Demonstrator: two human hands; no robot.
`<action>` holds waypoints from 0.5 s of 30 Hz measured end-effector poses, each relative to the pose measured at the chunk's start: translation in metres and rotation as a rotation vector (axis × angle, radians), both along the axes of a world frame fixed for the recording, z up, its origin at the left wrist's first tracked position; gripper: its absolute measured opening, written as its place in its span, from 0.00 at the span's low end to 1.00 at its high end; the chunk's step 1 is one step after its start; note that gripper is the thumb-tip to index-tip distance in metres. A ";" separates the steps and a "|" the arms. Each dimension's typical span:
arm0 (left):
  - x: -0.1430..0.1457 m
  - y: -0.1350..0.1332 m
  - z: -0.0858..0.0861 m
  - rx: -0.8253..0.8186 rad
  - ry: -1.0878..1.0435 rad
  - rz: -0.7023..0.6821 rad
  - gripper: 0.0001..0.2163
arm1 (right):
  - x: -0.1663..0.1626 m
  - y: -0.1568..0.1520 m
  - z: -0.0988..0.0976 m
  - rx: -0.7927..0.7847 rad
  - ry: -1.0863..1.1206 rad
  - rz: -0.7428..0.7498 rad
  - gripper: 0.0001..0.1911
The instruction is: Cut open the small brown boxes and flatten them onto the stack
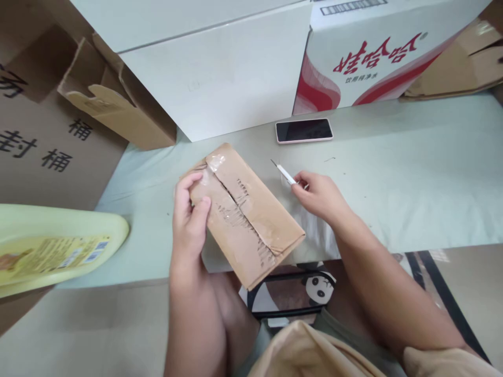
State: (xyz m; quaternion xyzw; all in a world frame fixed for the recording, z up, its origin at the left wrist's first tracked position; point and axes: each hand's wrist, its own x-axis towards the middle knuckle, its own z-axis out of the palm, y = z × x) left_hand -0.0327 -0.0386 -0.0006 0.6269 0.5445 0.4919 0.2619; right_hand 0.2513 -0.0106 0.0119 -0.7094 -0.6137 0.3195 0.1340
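Note:
A small brown cardboard parcel, sealed with clear tape and slit along its top seam, lies slanted at the near edge of a pale green surface. My left hand grips the parcel's left end, thumb on top. My right hand is closed on a small white-handled knife, its thin blade pointing up-left, just right of the parcel and not touching it.
A phone lies face up behind the parcel. Behind it stand a large white box and a red-and-white printed carton. Brown cartons stand at the left, a yellow bottle lies at the near left.

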 end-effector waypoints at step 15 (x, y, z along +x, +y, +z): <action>0.048 -0.010 0.008 0.083 0.125 -0.140 0.18 | 0.002 -0.051 0.085 0.348 1.149 0.139 0.16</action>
